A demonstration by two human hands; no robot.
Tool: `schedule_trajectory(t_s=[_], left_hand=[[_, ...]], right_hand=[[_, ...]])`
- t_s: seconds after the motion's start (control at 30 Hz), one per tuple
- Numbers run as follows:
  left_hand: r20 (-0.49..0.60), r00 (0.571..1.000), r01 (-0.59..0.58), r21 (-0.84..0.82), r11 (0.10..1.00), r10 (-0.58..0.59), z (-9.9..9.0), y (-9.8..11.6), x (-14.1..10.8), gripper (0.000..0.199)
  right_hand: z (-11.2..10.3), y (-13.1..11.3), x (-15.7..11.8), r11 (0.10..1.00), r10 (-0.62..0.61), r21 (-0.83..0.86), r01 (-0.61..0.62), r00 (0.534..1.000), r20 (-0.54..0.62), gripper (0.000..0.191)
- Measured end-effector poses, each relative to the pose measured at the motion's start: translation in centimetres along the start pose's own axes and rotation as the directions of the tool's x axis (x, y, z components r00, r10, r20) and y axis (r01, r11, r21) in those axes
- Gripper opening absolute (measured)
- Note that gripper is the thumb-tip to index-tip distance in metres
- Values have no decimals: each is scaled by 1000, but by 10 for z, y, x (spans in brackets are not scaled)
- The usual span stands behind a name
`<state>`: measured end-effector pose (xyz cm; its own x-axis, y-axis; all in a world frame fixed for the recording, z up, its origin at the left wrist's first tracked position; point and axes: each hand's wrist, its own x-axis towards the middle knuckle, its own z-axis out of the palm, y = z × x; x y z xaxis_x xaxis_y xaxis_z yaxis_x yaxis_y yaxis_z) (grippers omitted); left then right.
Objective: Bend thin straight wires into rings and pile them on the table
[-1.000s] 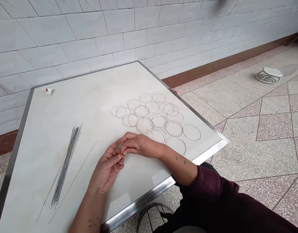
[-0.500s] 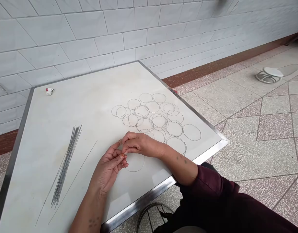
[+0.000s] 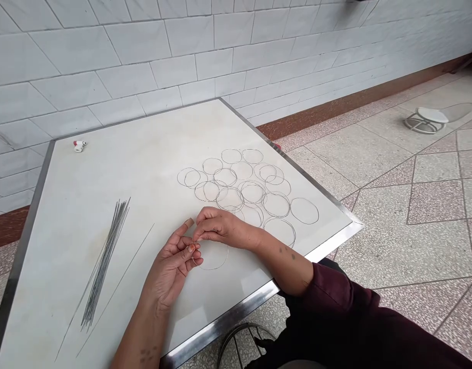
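Observation:
A thin wire ring hangs between my two hands, just over the near part of the table. My left hand pinches it at its upper left with thumb and fingers. From above, the thumb and fingertips of my right hand close on the same spot, where the wire's ends seem to meet; the fingers hide the joint. Beyond my right hand lie several finished-looking wire rings, many overlapping. Left of my left hand rests a bundle of straight wires, with a single straight wire beside it.
The white table has a metal edge close to my body. Small red and white pieces sit at its far left corner. A tiled wall stands behind. On the floor to the right is a round stool.
My right fingertips have shifted slightly at the ring's joint, and my left index finger now stands a little apart from them. The other wires lie where they were.

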<state>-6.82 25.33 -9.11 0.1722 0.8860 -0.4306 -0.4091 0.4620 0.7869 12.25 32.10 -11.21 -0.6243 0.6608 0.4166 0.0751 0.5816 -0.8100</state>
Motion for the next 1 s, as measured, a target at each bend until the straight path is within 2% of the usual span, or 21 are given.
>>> schedule_trajectory(t_s=[0.47,0.6,1.0], left_hand=[[-23,998,55,-30,998,-56,-2,-3,2,48],[-34,998,47,-14,999,-48,-2,-3,2,45],[-15,1000,14,-67,998,-15,4,0,0,57]], right_hand=[[3,6,-5,987,-143,-69,142,990,-12,14],[3,6,-3,991,-117,-68,116,993,-4,14],[0,-1,-1,999,-51,11,51,999,11,13]])
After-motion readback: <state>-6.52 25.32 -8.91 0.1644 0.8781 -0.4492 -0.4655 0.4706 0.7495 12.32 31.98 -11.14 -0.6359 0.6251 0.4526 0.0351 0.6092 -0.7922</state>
